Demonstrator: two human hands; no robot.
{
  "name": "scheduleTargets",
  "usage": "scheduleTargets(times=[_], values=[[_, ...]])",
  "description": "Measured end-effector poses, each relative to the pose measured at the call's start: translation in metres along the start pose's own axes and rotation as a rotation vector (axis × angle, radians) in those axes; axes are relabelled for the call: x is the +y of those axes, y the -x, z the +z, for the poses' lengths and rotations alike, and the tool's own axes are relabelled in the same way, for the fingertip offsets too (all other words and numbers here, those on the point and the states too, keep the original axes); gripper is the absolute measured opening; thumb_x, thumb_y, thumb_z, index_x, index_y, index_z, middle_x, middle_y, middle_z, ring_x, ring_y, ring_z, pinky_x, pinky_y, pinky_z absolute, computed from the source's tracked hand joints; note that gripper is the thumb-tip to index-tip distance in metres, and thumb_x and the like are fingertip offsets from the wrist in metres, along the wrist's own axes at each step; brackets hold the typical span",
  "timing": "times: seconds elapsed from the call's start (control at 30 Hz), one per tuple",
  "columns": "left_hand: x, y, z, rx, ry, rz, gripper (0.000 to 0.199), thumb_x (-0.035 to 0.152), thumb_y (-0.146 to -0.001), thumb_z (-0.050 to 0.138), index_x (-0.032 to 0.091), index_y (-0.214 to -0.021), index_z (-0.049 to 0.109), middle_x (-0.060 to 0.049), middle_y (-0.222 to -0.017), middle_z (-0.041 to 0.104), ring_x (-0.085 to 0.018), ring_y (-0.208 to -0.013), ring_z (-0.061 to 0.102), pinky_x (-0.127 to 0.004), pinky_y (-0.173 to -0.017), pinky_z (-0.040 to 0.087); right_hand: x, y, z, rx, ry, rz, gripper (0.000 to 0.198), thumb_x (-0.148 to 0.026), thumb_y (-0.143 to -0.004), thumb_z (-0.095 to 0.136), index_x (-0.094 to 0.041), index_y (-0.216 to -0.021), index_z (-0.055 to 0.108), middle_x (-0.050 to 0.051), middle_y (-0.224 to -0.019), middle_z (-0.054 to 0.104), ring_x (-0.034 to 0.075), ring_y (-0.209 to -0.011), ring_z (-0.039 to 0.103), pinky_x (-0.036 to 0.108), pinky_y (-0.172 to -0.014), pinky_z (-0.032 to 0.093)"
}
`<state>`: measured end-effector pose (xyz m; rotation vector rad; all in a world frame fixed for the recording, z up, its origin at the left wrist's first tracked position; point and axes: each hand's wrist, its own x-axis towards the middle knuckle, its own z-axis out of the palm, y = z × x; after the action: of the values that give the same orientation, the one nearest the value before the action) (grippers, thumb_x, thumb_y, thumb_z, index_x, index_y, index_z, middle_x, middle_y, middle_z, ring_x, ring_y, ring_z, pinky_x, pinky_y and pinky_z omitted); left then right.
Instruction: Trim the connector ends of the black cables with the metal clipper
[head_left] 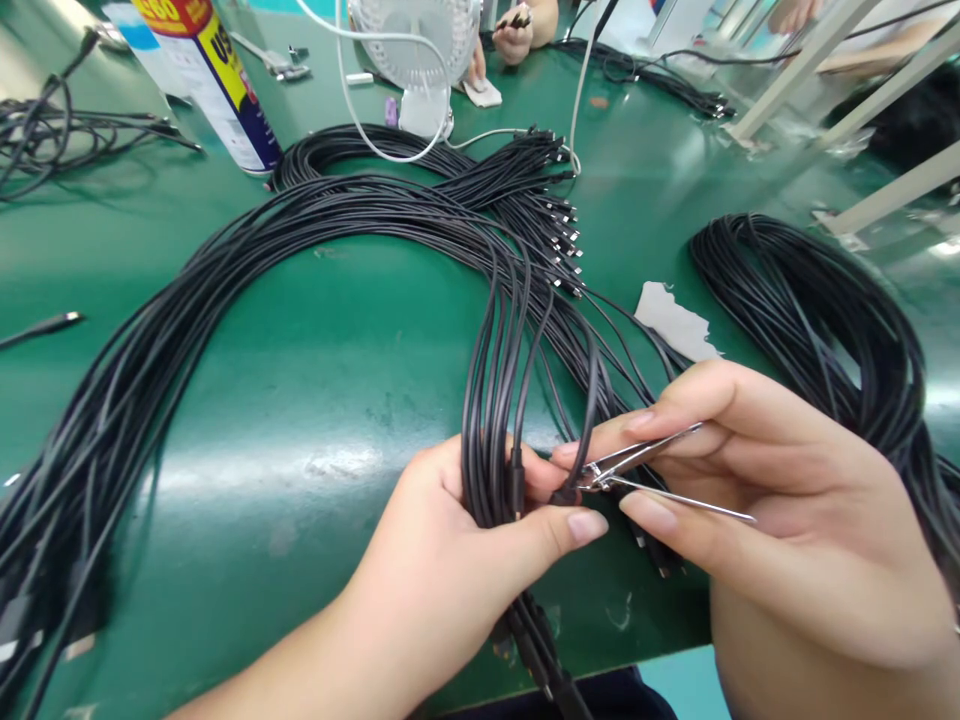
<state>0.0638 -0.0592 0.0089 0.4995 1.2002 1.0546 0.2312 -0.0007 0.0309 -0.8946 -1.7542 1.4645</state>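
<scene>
Midway, I judge: left hand (480, 545) clasping cables (484, 450), right hand (795, 510) pinching clippers (634, 459) at one end; coil (772, 320) at 3 o'clock, done or waiting, unclear.

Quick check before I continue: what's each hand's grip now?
Left hand: closed, holding several black cables.
Right hand: closed, thumb and fingers holding metal clippers.

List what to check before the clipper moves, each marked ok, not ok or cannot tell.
1. Left hand holding the black cables: ok.
2. Metal clipper held in the right hand: ok.
3. Clipper's levers standing apart: ok.
4. Clipper's head at one cable end: ok.
5. Left thumb well clear of the clipper's head: not ok, close beside it.
6. Blades biting on anything: cannot tell, too small.
</scene>
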Motion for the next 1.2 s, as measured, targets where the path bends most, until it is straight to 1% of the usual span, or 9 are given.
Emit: scheduleTargets(times=[0.23,0.43,0.6,0.7,0.83,0.93,1.03,1.1,1.2], values=[[0.001,0.000,0.000,0.007,-0.012,0.003,0.019,0.016,-0.062,0.084,0.019,-0.065,0.065,0.007,-0.058,0.061,-0.007,-0.054,0.053,-0.016,-0.053,0.044,0.001,0.003,-0.005,-0.051,0.001,0.026,0.026,-0.010,-0.087,0.073,-0.029,-0.101,0.064,-0.002,-0.097,0.079,0.018,-0.090,0.079,0.028,-0.082,0.066],[0.001,-0.002,0.000,0.026,-0.028,-0.011,0.020,0.015,-0.061,0.084,0.019,-0.064,0.065,0.007,-0.058,0.060,-0.007,-0.054,0.053,-0.015,-0.052,0.043,0.000,0.001,-0.003,-0.020,-0.010,0.009,0.025,-0.007,-0.083,0.075,-0.027,-0.096,0.067,-0.002,-0.091,0.080,0.014,-0.083,0.079,0.019,-0.075,0.065],[-0.002,0.000,0.000,0.011,0.025,0.022,0.021,0.013,-0.061,0.084,0.019,-0.064,0.064,0.008,-0.057,0.061,-0.006,-0.053,0.053,-0.014,-0.052,0.044,0.002,0.005,-0.003,-0.013,-0.028,0.017,0.019,-0.012,-0.086,0.074,-0.028,-0.094,0.066,-0.002,-0.094,0.080,0.016,-0.084,0.079,0.022,-0.075,0.065],[-0.001,0.000,0.001,-0.004,0.041,0.032,0.021,0.011,-0.060,0.083,0.019,-0.063,0.063,0.009,-0.055,0.060,-0.005,-0.050,0.051,-0.013,-0.050,0.043,0.004,0.008,-0.005,-0.007,-0.030,-0.022,0.017,-0.013,-0.088,0.073,-0.027,-0.096,0.067,0.000,-0.095,0.080,0.015,-0.084,0.079,0.018,-0.074,0.064],[0.003,-0.001,0.003,0.006,0.027,0.004,0.022,0.009,-0.060,0.082,0.018,-0.061,0.062,0.008,-0.055,0.060,-0.004,-0.050,0.050,-0.013,-0.049,0.042,0.006,0.010,-0.005,-0.034,-0.021,-0.011,0.017,-0.014,-0.089,0.073,-0.027,-0.096,0.066,-0.001,-0.099,0.081,0.013,-0.084,0.078,0.017,-0.073,0.064],[0.002,-0.001,0.001,0.009,0.006,0.012,0.021,0.012,-0.060,0.083,0.018,-0.064,0.063,0.008,-0.057,0.062,-0.005,-0.051,0.052,-0.013,-0.050,0.043,0.005,0.009,-0.005,0.003,-0.030,-0.007,0.013,-0.017,-0.089,0.073,-0.027,-0.095,0.067,-0.001,-0.097,0.082,0.012,-0.081,0.078,0.015,-0.072,0.063],[0.000,0.000,-0.001,0.013,-0.040,0.001,0.020,0.015,-0.061,0.084,0.019,-0.066,0.065,0.008,-0.055,0.060,-0.005,-0.049,0.050,-0.013,-0.047,0.040,0.003,0.005,-0.005,0.029,-0.029,0.011,0.016,-0.014,-0.085,0.076,-0.026,-0.093,0.068,-0.002,-0.092,0.082,0.011,-0.079,0.078,0.015,-0.072,0.063],[0.000,0.000,-0.002,0.006,-0.051,-0.026,0.022,0.015,-0.060,0.085,0.019,-0.066,0.064,0.009,-0.053,0.059,-0.004,-0.047,0.048,-0.013,-0.045,0.038,0.001,0.002,-0.005,0.022,-0.036,0.032,0.020,-0.012,-0.082,0.078,-0.026,-0.092,0.068,-0.001,-0.091,0.082,0.014,-0.080,0.079,0.019,-0.073,0.064],[0.003,0.000,-0.001,-0.005,0.016,-0.052,0.028,0.007,-0.053,0.088,0.018,-0.064,0.065,0.009,-0.055,0.063,-0.004,-0.049,0.052,-0.011,-0.047,0.040,-0.001,-0.002,-0.004,0.019,-0.062,0.034,0.021,-0.012,-0.080,0.079,-0.026,-0.090,0.067,-0.001,-0.090,0.082,0.017,-0.080,0.079,0.024,-0.074,0.066]])
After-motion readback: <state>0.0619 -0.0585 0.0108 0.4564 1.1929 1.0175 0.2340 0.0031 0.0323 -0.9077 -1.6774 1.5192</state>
